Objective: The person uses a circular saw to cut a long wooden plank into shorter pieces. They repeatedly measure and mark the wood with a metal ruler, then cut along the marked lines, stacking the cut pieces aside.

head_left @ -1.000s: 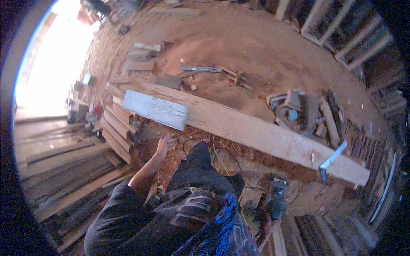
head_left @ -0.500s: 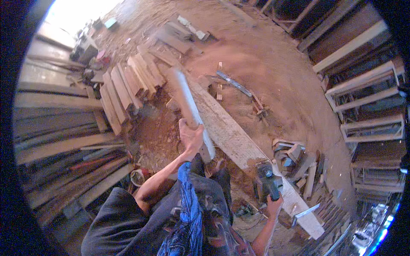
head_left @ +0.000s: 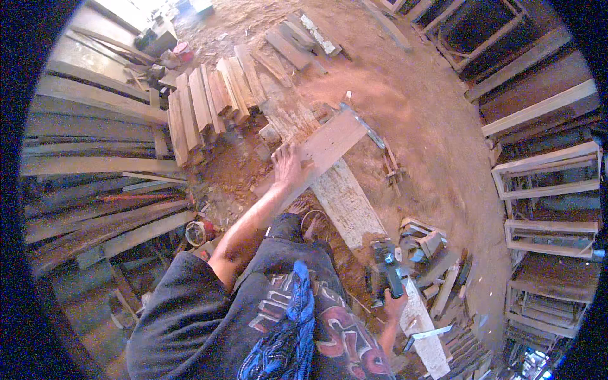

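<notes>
Board (head_left: 339,140) swung crosswise, overhanging both edges of the plank (head_left: 349,206).

Reddish dirt flr (head_left: 437,133); bright light (head_left: 130,12) upper L; wooden frames (head_left: 546,158) along R

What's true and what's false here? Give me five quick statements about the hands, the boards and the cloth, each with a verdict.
1. The left hand touches a flat board. True.
2. The right hand is empty. False: it holds a dark handheld power tool.
3. The flat board crosses the long plank in this view. True.
4. The blue cloth lies on the ground. False: it hangs down the person's front.
5. The row of short boards is left of the left hand. True.
</notes>
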`<state>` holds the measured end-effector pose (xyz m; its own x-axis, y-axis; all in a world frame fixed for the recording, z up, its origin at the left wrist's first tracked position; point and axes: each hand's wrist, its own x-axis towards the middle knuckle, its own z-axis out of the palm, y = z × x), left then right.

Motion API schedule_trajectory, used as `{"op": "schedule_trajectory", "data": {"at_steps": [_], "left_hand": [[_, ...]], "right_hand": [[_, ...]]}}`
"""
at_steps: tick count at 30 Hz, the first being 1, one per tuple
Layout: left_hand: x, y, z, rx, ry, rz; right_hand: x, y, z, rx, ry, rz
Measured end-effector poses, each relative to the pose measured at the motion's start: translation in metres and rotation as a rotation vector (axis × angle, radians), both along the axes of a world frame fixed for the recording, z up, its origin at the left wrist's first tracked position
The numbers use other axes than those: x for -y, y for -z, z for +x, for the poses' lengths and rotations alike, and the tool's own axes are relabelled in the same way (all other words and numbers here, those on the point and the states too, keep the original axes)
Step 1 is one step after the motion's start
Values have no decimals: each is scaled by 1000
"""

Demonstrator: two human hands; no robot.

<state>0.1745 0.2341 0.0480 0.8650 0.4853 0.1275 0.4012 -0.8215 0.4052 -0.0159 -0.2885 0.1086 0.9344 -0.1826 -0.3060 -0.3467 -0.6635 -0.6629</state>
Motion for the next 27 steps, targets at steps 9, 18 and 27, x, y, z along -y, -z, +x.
{"op": "schedule_trajectory", "data": {"at_steps": [9, 18, 27], "left_hand": [[26, -53, 8, -121, 85, -87], [56, -71, -3, -44, 524, 93], [-10, -78, 56, 0, 852, 346]], "right_hand": [[-3, 4, 2, 22, -56, -18], [0, 9, 3, 99, -120, -163], [15, 16, 9, -134, -48, 221]]}}
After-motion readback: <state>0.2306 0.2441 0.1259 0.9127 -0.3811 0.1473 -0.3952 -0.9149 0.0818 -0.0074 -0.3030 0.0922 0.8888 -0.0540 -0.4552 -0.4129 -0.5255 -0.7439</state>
